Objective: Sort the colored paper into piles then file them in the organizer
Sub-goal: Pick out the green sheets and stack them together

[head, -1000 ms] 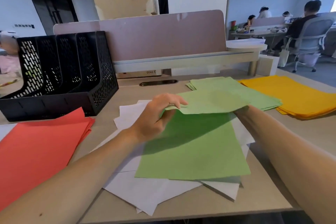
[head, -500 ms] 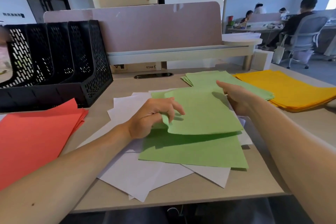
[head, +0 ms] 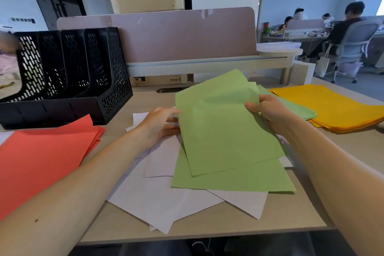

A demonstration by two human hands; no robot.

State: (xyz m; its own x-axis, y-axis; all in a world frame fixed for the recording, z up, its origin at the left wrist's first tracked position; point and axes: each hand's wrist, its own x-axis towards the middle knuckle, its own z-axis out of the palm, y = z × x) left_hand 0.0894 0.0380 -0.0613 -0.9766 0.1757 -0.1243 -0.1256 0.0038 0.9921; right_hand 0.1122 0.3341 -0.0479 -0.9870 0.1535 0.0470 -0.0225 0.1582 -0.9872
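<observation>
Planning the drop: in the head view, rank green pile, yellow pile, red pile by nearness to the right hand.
1. green pile, just behind the right hand
2. yellow pile, farther right
3. red pile, far left

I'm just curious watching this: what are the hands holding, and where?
The right hand pinches the raised green sheets at their right edge. The left hand is at their left edge, fingertips hidden; whether it grips cannot be told.

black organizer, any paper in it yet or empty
Looks empty: no paper shows in any slot of the organizer; slot floors are hidden.
</observation>
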